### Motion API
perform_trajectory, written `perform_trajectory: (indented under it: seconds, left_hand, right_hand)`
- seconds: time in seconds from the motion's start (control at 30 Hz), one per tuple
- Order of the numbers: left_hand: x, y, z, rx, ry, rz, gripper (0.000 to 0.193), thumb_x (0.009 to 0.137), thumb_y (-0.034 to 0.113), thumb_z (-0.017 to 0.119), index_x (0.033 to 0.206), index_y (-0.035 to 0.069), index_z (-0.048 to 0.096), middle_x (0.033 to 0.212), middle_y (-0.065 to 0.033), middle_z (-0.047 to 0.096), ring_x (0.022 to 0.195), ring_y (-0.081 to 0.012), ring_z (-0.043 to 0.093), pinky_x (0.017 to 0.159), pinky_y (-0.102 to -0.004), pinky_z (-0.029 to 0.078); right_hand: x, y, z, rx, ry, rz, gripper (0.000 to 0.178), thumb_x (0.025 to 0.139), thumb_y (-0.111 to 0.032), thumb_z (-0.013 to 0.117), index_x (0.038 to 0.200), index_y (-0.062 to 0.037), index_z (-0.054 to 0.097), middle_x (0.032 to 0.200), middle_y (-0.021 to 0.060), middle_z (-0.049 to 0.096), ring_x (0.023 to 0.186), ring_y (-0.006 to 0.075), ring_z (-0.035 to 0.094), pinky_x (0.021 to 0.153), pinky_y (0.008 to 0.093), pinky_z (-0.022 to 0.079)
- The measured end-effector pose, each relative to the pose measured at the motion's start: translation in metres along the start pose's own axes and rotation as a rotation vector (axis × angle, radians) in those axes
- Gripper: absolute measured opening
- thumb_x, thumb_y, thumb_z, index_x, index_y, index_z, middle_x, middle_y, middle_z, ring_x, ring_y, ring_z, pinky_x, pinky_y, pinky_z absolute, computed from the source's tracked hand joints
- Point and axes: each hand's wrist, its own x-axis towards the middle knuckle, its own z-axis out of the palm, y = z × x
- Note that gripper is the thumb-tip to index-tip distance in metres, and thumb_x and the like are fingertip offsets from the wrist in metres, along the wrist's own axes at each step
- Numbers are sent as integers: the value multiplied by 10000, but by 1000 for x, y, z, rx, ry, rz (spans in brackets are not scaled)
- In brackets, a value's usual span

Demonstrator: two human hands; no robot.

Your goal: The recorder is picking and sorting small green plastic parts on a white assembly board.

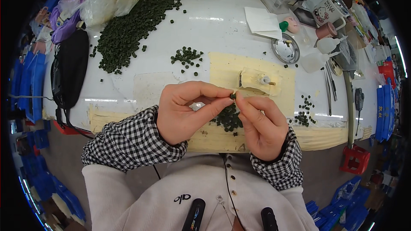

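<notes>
Between the thumb and forefinger of my left hand [188, 109] is a small dark green round piece [233, 96]. The fingertips of my right hand [264, 122] press together against the piece's right side, so both hands pinch it. Right below them lies a small heap of like pieces [229, 119], partly covered by my fingers. Beyond my hands, on a yellowish sheet [220, 66], stands a tape-covered block [252, 81] with a short white tube [264, 79] on it. A looser cluster of green pieces [186, 56] lies farther left.
A large pile of green pieces [132, 30] spreads at the far left, beside a black bag [70, 72]. More pieces [305, 113] lie at right, near metal tweezers [329, 87]. A round metal dish [285, 53], squeeze bottles [314, 61] and a mug [327, 13] stand far right.
</notes>
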Motion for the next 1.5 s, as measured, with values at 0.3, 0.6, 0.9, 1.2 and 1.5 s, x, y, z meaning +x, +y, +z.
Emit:
perform_trajectory:
  seconds: [0.3, 0.6, 0.9, 1.2, 1.5]
  left_hand:
    - [1, 6, -2, 160, -18, 36, 178, 836, -69, 650, 1014, -60, 665, 974, -143, 699, 879, -156, 677, 808, -261, 531]
    - [0, 5, -1, 361, 31, 166, 184, 797, -76, 651, 977, -45, 677, 894, -127, 706, 815, -146, 680, 746, -245, 521]
    - [4, -2, 1, 506, 125, 361, 130, 739, -14, 708, 862, -22, 666, 718, -114, 676, 632, -180, 674, 583, -256, 532]
    - [3, -1, -1, 538, 130, 374, 120, 715, -6, 709, 825, -12, 662, 669, -105, 655, 589, -175, 655, 547, -251, 516]
    - [3, 4, -1, 477, 38, 310, 167, 791, -44, 696, 956, -31, 674, 815, -144, 694, 719, -190, 690, 647, -257, 532]
  right_hand:
    - [0, 2, 1, -15, 8, -28, 447, 739, 80, 682, 1179, 23, 634, 935, 105, 612, 700, 221, 590, 604, 296, 491]
    - [0, 5, 6, -62, 11, -64, 463, 710, 74, 691, 1168, 29, 642, 931, 99, 621, 683, 212, 585, 592, 296, 483]
    - [-2, 7, 11, -127, -10, -108, 470, 680, 54, 697, 1147, 35, 647, 952, 111, 623, 665, 224, 587, 579, 313, 484]
    - [-2, 7, 13, -151, -35, -131, 475, 661, 58, 685, 1134, 42, 648, 977, 110, 624, 645, 216, 574, 561, 314, 477]
    - [-1, 0, 5, -39, 1, 10, 426, 757, 74, 682, 1178, 29, 633, 939, 116, 615, 711, 218, 604, 604, 284, 497]
